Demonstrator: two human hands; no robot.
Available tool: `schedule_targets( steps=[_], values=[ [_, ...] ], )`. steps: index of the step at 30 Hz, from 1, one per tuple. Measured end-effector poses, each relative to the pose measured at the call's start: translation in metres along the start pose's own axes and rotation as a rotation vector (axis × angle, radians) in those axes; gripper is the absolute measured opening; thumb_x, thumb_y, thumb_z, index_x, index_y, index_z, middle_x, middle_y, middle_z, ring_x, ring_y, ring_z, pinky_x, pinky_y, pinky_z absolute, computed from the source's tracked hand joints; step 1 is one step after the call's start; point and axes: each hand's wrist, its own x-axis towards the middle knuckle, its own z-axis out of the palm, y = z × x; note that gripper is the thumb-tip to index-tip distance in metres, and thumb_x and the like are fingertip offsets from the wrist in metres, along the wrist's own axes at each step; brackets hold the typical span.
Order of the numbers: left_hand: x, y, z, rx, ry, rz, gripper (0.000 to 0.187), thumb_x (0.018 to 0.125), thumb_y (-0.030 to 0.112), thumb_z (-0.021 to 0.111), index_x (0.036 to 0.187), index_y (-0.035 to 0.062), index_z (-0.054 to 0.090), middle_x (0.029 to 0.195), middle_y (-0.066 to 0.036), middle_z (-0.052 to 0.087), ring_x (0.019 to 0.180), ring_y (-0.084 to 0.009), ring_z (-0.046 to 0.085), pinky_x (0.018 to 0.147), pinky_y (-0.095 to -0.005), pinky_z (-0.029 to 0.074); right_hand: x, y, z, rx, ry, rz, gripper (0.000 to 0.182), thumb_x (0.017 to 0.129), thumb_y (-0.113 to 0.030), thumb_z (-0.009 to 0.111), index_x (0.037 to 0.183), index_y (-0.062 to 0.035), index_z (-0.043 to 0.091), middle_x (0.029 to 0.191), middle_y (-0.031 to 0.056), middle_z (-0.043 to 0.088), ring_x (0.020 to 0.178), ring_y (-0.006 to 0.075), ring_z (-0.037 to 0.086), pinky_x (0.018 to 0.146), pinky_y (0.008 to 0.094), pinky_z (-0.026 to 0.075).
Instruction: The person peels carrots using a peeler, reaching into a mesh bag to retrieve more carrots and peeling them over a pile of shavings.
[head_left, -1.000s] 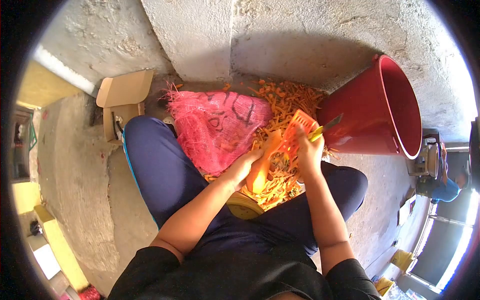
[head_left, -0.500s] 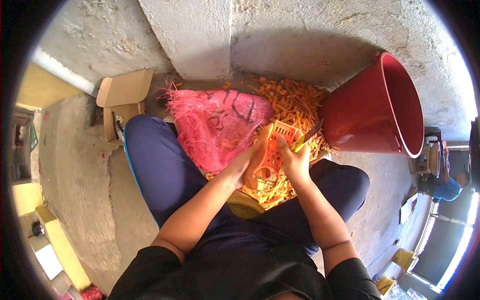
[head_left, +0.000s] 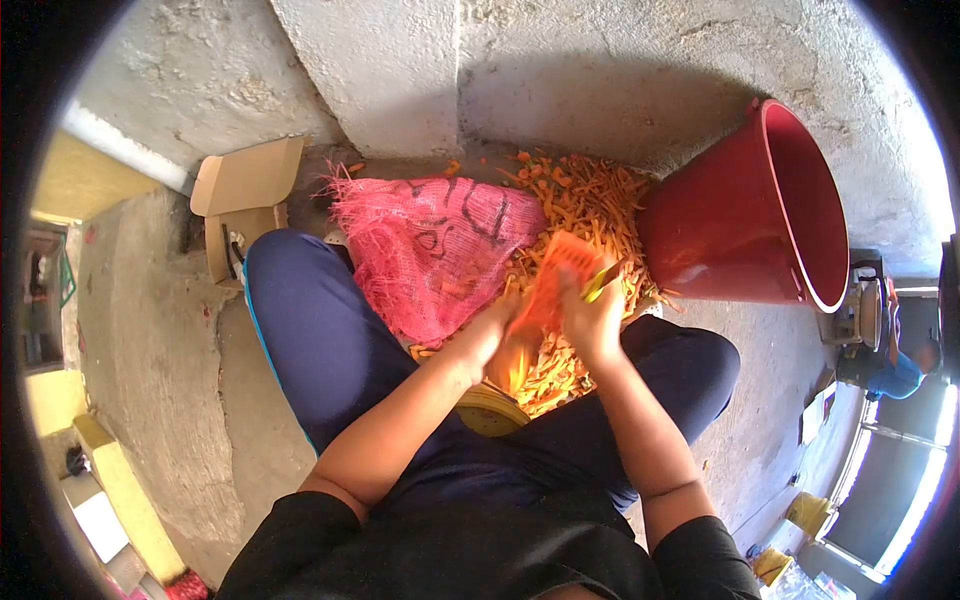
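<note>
An orange plastic slotted tool (head_left: 550,285), blurred by motion, is in my right hand (head_left: 594,315), together with a knife with a yellow handle (head_left: 598,284). My left hand (head_left: 490,335) is closed around an orange piece (head_left: 515,362), also smeared, just below the slotted tool. Beneath both hands lies a heap of orange peelings and strips (head_left: 590,205). A yellow bucket rim (head_left: 490,405) shows between my legs. The pink mesh sack (head_left: 435,245) lies beside the heap, left of my hands.
A large dark red bucket (head_left: 720,215) leans at the right. An open cardboard box (head_left: 245,195) stands at the left by the concrete wall (head_left: 560,60). At the far right is another person in a blue top (head_left: 895,378).
The slotted tool has tilted and turned between my hands. My left hand has shifted slightly down and left. The knife blade points less clearly outward and is blurred.
</note>
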Motion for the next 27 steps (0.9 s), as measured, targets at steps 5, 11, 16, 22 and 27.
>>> schedule_targets(
  steps=[5, 11, 16, 22, 27],
  values=[
    [0.002, -0.008, 0.002, -0.054, 0.003, -0.009, 0.041, 0.088, 0.04, 0.031, 0.098, 0.0047, 0.05, 0.073, -0.009, 0.058, 0.058, -0.0196, 0.057, 0.055, -0.0313, 0.048, 0.034, 0.03, -0.013, -0.07, 0.134, 0.049, 0.015, 0.082, -0.013, 0.052, 0.092, -0.0018, 0.051, 0.071, 0.0034, 0.054, 0.062, 0.0091, 0.047, 0.057, 0.0241, 0.041],
    [-0.008, -0.007, -0.006, -0.027, -0.092, -0.006, 0.037, 0.086, 0.037, 0.038, 0.104, 0.0058, 0.047, 0.077, -0.011, 0.058, 0.063, -0.0203, 0.057, 0.056, -0.032, 0.048, 0.074, 0.056, -0.053, -0.065, 0.554, -0.009, 0.016, 0.08, -0.014, 0.056, 0.089, -0.0009, 0.053, 0.077, 0.0038, 0.055, 0.065, 0.0103, 0.047, 0.059, 0.0255, 0.041],
    [-0.01, -0.003, -0.004, 0.272, 0.007, 0.109, 0.044, 0.075, 0.02, 0.057, 0.113, 0.0049, 0.042, 0.096, -0.009, 0.056, 0.083, -0.0178, 0.055, 0.073, -0.0295, 0.044, 0.06, 0.043, -0.055, 0.228, 0.453, 0.075, 0.018, 0.082, -0.017, 0.054, 0.089, -0.001, 0.05, 0.078, 0.0042, 0.053, 0.069, 0.0116, 0.047, 0.065, 0.0256, 0.04],
    [0.001, -0.008, -0.011, 0.322, 0.039, 0.187, 0.047, 0.077, 0.031, 0.055, 0.115, 0.005, 0.043, 0.108, -0.007, 0.052, 0.096, -0.0179, 0.052, 0.082, -0.0311, 0.042, 0.019, 0.014, -0.018, 0.317, 0.075, 0.19, 0.015, 0.082, -0.015, 0.054, 0.088, -0.0019, 0.048, 0.077, 0.003, 0.052, 0.07, 0.0091, 0.046, 0.065, 0.0236, 0.039],
    [0.016, -0.006, -0.017, -0.059, -0.085, 0.103, 0.047, 0.086, 0.043, 0.032, 0.113, 0.0073, 0.045, 0.103, -0.009, 0.055, 0.088, -0.0218, 0.056, 0.076, -0.037, 0.047, -0.002, 0.001, 0.001, 0.477, -0.126, 0.203, 0.017, 0.084, -0.015, 0.052, 0.095, -0.0025, 0.049, 0.079, 0.0023, 0.056, 0.065, 0.0066, 0.051, 0.059, 0.0211, 0.043]
  ],
)
